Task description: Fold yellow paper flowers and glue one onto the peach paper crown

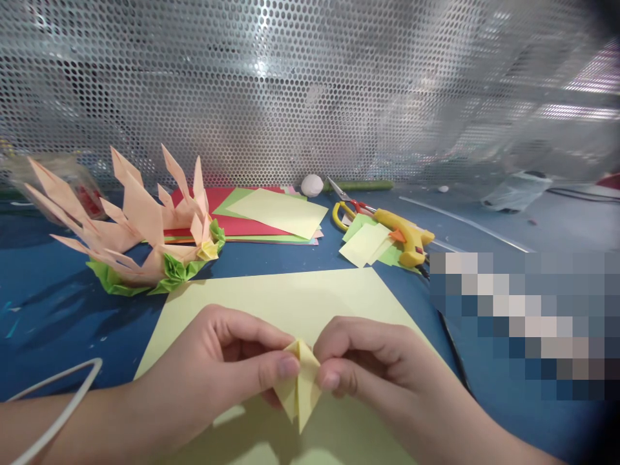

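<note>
A small folded piece of yellow origami paper [306,394], kite-shaped with a slit down its middle, is held up between both hands. My left hand [227,358] pinches its left side, thumb in front and fingers behind. On the opposite edge, my right hand [368,361] grips it between thumb and curled fingers. Beneath the hands lies a large pale yellow sheet [290,290], flat on the blue table. Parts of the fingers behind the folded paper are hidden.
A peach and green origami crown [145,219] stands at the left. Behind the sheet are stacked coloured papers [281,210], scissors [343,216], small paper squares [364,243], a yellow glue gun [404,234] and a white ball [312,185]. A perforated metal panel [261,90] rises at the back.
</note>
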The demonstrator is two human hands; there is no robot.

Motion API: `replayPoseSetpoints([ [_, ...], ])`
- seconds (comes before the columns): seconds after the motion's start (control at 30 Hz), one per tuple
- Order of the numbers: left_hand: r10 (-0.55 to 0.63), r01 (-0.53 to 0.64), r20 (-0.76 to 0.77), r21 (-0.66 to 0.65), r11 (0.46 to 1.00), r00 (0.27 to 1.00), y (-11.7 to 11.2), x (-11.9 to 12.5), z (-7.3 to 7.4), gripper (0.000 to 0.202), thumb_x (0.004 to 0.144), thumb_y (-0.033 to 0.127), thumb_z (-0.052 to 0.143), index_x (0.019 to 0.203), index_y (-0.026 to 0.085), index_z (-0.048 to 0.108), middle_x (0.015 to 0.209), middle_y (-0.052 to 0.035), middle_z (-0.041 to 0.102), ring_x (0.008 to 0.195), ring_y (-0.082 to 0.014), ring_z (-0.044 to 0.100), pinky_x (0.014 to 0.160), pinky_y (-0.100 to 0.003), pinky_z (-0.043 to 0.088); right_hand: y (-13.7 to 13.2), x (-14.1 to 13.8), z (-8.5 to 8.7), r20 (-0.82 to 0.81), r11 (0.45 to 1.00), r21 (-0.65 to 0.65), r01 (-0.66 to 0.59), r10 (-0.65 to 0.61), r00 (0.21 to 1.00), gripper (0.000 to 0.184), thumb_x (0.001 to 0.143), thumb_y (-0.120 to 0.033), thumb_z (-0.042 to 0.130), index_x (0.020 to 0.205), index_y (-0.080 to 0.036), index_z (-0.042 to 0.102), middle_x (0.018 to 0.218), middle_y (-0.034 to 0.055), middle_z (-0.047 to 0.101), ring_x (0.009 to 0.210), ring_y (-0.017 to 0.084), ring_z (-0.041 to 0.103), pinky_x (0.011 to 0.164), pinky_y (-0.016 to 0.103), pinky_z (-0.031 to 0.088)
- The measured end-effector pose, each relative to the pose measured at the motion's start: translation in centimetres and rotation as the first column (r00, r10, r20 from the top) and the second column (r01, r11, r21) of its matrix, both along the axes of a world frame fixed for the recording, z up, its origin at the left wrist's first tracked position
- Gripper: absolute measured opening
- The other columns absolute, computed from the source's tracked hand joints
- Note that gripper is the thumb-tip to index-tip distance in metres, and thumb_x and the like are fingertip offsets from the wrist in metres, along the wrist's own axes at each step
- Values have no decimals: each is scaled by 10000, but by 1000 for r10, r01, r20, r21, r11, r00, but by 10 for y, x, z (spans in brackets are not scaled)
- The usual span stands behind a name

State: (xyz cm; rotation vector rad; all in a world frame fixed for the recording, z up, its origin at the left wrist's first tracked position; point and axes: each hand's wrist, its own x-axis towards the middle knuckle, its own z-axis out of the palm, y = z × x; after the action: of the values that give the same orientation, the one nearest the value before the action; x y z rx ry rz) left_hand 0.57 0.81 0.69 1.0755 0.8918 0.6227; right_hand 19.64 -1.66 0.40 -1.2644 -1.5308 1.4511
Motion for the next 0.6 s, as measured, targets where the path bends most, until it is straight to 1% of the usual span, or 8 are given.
replayPoseSetpoints([
  [0.03,-19,19,4,10,1000,1000,0,0,1,154,663,94,789,640,246,803,547,74,710,510,-56,578,503,-91,479,0,0,0,-7,1000,-8,1,-1,1000,165,721,-271,668,591,-195,599,569,-47,499,556,99,425,564,186,412],
  [0.1,-20,20,29,8,1000,999,0,0,1,174,664,93,794,647,266,802,567,82,725,516,-57,589,513,-95,488,-1,0,0,-22,1000,-22,-8,7,1000,169,718,-279,677,591,-194,604,574,-40,517,561,103,437,569,190,420],
  [0.23,-66,64,51,25,998,997,0,-3,-2,105,716,165,789,701,267,808,636,66,757,560,-72,619,566,-118,514,-2,0,0,-52,999,-34,-26,24,998,190,718,-280,692,579,-196,593,594,-29,543,587,111,469,591,191,440],
  [0.33,-84,83,65,22,996,994,0,-5,-3,95,688,167,817,698,261,808,631,66,753,568,-70,621,558,-107,504,-1,0,1,-72,998,-33,-50,48,996,219,721,-282,708,568,-198,574,591,-31,536,595,112,475,605,185,446],
  [0.43,-92,92,47,-5,996,995,1,-5,-1,115,642,147,846,668,251,806,574,70,727,539,-62,601,541,-99,494,-1,0,1,-73,997,-26,-69,67,995,278,720,-347,748,566,-195,574,591,-31,541,605,112,481,609,181,444],
  [0.6,-136,135,41,26,990,990,3,-4,3,86,665,184,839,715,250,813,596,63,726,557,-64,597,559,-101,496,0,1,2,-63,997,-14,-77,76,995,325,729,-415,758,574,-192,580,594,-29,557,607,111,487,606,182,441],
])
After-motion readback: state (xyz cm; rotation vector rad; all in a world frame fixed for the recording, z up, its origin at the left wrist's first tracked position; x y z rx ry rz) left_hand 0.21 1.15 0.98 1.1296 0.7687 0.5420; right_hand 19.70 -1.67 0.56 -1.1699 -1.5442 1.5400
